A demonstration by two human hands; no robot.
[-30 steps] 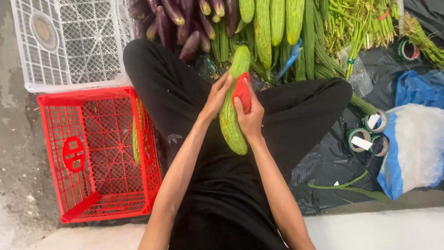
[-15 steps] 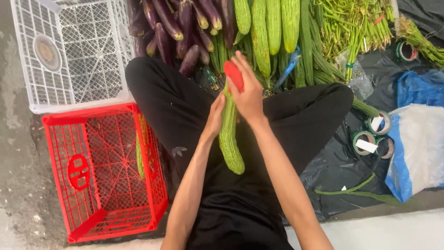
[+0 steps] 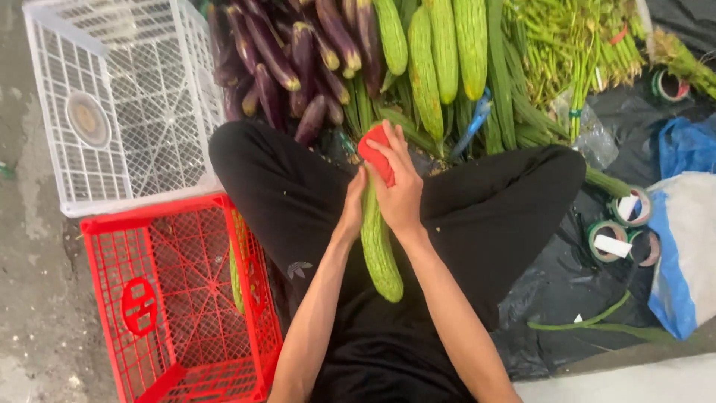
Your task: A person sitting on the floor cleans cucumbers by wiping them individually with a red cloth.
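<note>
I sit cross-legged in black trousers. My left hand [image 3: 351, 209] grips the upper part of a long bumpy green gourd [image 3: 379, 250] that lies lengthwise over my lap. My right hand [image 3: 397, 186] presses a small red tool [image 3: 375, 151] against the gourd's far end, fingers wrapped around it. Both hands meet at that end of the gourd.
A red plastic crate [image 3: 179, 298] at my left knee holds a green gourd [image 3: 236, 276]. A white crate [image 3: 119, 104] lies beyond it. Ahead lie purple eggplants [image 3: 291, 52], more green gourds [image 3: 440, 52] and green stalks [image 3: 574, 45]. Tape rolls [image 3: 623, 231] and a blue-white bag [image 3: 686, 239] are at the right.
My right hand with the red tool moved up the gourd to its far end, then drew back slightly. The view shifted downward and to the right.
</note>
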